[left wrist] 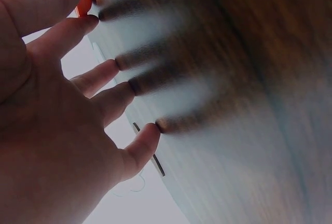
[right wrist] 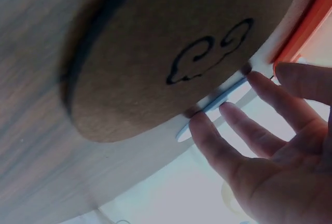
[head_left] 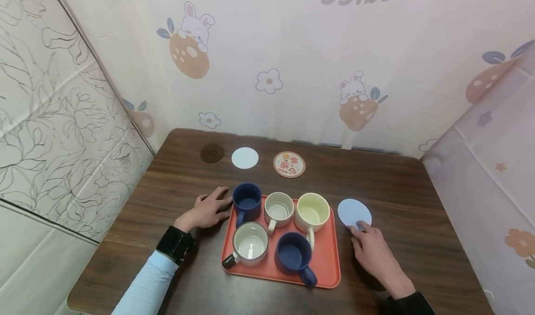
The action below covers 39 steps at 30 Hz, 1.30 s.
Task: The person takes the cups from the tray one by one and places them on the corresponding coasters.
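Note:
My left hand [head_left: 207, 209] is spread on the table at the left of a red tray [head_left: 328, 264]. Its fingertips touch the wood in the left wrist view, close to the upper left navy mug [head_left: 246, 195]. At the right, my right hand [head_left: 373, 248] reaches to the near edge of a pale round coaster [head_left: 353, 209], its fingers extended. A brown coaster [right wrist: 155, 79] with a dark cloud-like mark lies below that wrist, mostly hidden from the head view. Also on the tray are a small cream mug [head_left: 277, 206], a yellow mug [head_left: 312, 210], a black-handled white mug [head_left: 251, 243] and another navy mug [head_left: 293, 251].
Toward the back of the wooden table [head_left: 175, 180] lie a dark brown coaster [head_left: 212, 153], a white coaster [head_left: 244, 158] and an orange-printed coaster [head_left: 289, 164]. A patterned cloth [head_left: 301, 64] hangs behind the table and along both sides.

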Each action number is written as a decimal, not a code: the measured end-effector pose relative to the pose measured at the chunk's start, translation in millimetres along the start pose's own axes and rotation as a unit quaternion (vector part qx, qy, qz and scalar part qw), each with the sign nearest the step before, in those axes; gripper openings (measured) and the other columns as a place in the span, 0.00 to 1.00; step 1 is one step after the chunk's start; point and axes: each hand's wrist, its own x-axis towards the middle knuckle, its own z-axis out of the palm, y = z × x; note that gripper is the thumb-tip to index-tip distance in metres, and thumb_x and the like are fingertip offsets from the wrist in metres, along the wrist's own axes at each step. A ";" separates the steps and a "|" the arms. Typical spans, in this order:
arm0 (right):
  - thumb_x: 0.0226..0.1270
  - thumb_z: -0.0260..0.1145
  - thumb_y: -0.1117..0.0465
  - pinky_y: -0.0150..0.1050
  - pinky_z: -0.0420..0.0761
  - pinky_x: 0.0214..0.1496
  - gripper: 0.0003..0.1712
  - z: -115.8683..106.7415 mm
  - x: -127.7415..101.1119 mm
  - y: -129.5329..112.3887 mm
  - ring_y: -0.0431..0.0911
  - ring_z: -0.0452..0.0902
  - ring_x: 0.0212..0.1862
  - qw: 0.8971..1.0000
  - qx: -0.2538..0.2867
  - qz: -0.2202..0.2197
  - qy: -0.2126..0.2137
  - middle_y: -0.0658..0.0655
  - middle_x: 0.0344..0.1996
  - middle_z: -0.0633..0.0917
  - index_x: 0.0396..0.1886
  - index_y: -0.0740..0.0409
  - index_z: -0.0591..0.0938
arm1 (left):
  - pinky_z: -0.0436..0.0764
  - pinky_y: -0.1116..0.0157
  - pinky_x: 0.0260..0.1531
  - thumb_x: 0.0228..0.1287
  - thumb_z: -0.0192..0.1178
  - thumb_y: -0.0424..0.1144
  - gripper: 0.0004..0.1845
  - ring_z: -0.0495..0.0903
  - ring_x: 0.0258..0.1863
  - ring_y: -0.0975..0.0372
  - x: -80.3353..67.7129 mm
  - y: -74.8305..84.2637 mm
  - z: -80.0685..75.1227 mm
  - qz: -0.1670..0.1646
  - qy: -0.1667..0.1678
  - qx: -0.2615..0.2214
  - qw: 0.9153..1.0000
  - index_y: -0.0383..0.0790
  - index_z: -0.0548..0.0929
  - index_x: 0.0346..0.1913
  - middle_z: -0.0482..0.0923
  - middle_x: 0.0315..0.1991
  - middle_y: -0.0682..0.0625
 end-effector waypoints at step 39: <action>0.73 0.66 0.70 0.73 0.70 0.63 0.22 -0.4 48.7 19.4 0.74 0.68 0.65 0.999 0.012 -0.033 -0.026 0.80 0.66 0.72 0.63 0.73 0.82 | 0.51 0.30 0.69 0.78 0.62 0.45 0.30 0.57 0.79 0.40 3.4 -2.3 1.2 0.002 -0.001 0.003 1.000 0.42 0.72 0.78 0.54 0.81 0.35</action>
